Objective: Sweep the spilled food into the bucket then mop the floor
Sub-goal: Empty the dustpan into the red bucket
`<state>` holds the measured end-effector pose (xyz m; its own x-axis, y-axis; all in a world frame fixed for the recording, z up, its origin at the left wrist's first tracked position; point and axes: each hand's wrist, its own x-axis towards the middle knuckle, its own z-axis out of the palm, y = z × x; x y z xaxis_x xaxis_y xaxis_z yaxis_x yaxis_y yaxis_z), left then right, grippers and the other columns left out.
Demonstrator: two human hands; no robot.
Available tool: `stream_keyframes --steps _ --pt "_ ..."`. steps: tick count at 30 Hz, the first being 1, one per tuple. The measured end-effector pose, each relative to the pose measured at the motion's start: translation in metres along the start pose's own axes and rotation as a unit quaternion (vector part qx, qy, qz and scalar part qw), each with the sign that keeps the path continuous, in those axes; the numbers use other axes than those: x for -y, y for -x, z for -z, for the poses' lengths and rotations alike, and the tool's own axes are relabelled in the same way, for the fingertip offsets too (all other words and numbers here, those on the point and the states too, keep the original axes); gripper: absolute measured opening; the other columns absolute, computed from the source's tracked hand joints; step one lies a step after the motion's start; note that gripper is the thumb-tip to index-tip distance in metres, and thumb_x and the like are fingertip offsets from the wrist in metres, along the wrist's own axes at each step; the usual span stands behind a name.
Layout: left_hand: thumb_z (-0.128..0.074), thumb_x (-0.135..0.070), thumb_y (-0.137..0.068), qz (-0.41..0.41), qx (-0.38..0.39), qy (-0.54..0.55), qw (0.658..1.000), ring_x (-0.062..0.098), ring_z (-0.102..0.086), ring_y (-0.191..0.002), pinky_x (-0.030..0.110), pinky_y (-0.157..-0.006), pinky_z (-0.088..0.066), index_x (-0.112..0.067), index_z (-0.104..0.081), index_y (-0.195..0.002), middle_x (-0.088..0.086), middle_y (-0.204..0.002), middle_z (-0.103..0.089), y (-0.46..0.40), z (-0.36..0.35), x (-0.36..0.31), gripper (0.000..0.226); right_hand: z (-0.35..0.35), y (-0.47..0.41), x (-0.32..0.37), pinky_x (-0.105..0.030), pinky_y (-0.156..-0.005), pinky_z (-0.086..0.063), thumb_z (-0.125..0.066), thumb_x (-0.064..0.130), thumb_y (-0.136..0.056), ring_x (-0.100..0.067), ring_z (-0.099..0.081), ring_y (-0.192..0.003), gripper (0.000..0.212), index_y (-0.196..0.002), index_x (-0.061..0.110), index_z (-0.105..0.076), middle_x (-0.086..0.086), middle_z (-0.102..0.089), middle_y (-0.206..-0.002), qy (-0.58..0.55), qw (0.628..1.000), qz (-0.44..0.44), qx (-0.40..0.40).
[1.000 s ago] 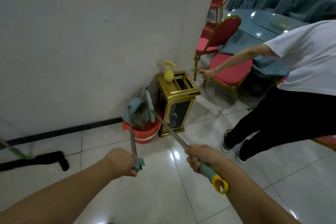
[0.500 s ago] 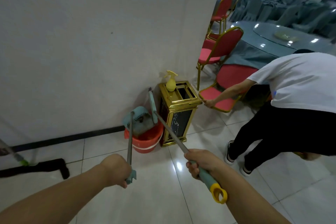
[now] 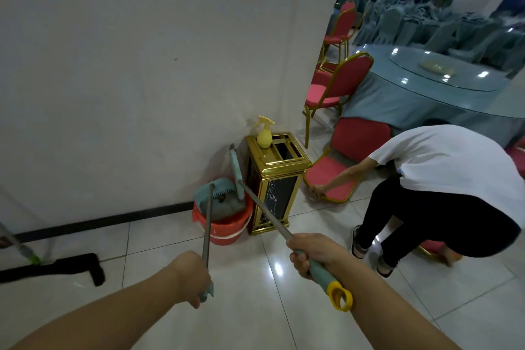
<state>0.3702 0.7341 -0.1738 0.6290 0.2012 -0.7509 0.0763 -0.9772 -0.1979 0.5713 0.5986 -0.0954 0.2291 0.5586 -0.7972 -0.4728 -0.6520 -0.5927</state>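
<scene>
From my head camera, my left hand (image 3: 191,275) is closed around the end of the dustpan (image 3: 218,198) handle, its metal pole running up and away from me. The teal pan sits tipped over the mouth of the red bucket (image 3: 224,224), with something dark lying in it; I cannot tell what it is. My right hand (image 3: 312,253) is wrapped tight around the teal grip of the broom (image 3: 237,172), the yellow hanging loop jutting out behind my wrist. The broom's pole slants up to the left, and its narrow teal head stands upright just above the bucket's rim, between the pan and the gold bin (image 3: 274,182).

The bucket stands on the tiled floor (image 3: 255,307) against the white wall (image 3: 142,65), just beside the bin. A yellow spray bottle (image 3: 264,133) stands on the bin's top.

At the left edge a black mop (image 3: 65,266) lies flat on the floor, well apart from the bucket.

To the right, another person (image 3: 443,179) in a white shirt bends over, one hand on a tipped red chair (image 3: 338,176). Behind them is a round table (image 3: 431,88) with a blue cloth.
</scene>
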Motion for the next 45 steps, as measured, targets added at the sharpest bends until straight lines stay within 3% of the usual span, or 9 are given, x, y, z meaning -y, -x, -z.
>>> stream_keyframes --steps 10,15,30,39,45 --pt "-0.055 -0.037 -0.092 0.042 -0.025 0.026 0.998 0.029 -0.059 -0.109 0.039 -0.092 -0.042 -0.01 -0.064 -0.117 0.011 -0.119 -0.065 0.007 -0.002 0.012 0.037 -0.009 -0.006 0.002 -0.012 -0.03 -0.033 -0.044 0.004 -0.097 -0.006 -0.035 -0.029 0.014 -0.084 0.01 -0.045 -0.002 -0.038 -0.047 -0.008 1.0 0.017 0.01" --pt "-0.052 -0.037 -0.093 0.034 -0.008 0.029 0.999 0.031 -0.058 -0.11 0.04 -0.093 -0.042 -0.008 -0.062 -0.117 0.013 -0.12 -0.064 0.008 -0.006 0.009 0.039 -0.012 -0.008 0.001 -0.013 -0.031 -0.035 -0.045 0.006 -0.097 -0.006 -0.036 -0.029 0.005 -0.094 0.008 -0.048 -0.001 -0.041 -0.043 0.0 1.0 -0.002 0.004" --pt "-0.054 -0.044 -0.091 0.094 -0.084 0.112 0.986 0.024 -0.061 -0.107 0.035 -0.086 -0.047 -0.015 -0.061 -0.119 0.007 -0.116 -0.066 0.004 0.0 0.013 0.041 -0.011 -0.009 0.002 -0.014 -0.032 -0.037 -0.048 0.007 -0.096 -0.007 -0.037 -0.03 0.008 -0.088 0.007 -0.049 -0.003 -0.042 -0.047 -0.019 1.0 -0.01 -0.005" --pt "-0.043 -0.059 -0.09 0.169 -0.25 0.244 0.922 0.013 -0.056 -0.082 0.028 -0.072 -0.045 -0.026 -0.057 -0.116 -0.003 -0.097 -0.064 0.019 0.011 0.029 0.043 -0.015 -0.015 0.004 -0.014 -0.032 -0.038 -0.05 0.006 -0.095 -0.007 -0.038 -0.03 0.005 -0.091 0.005 -0.049 -0.004 -0.043 -0.048 -0.016 1.0 -0.005 -0.01" --pt "-0.034 -0.068 -0.088 0.275 -0.322 0.327 0.845 0.013 -0.06 -0.081 0.026 -0.062 -0.043 -0.027 -0.057 -0.107 -0.008 -0.091 -0.064 0.037 0.016 0.028 0.05 -0.018 -0.026 -0.009 -0.013 -0.032 -0.037 -0.05 0.006 -0.096 -0.007 -0.037 -0.028 0.006 -0.09 0.004 -0.05 -0.005 -0.041 -0.054 -0.022 1.0 0.002 -0.018"
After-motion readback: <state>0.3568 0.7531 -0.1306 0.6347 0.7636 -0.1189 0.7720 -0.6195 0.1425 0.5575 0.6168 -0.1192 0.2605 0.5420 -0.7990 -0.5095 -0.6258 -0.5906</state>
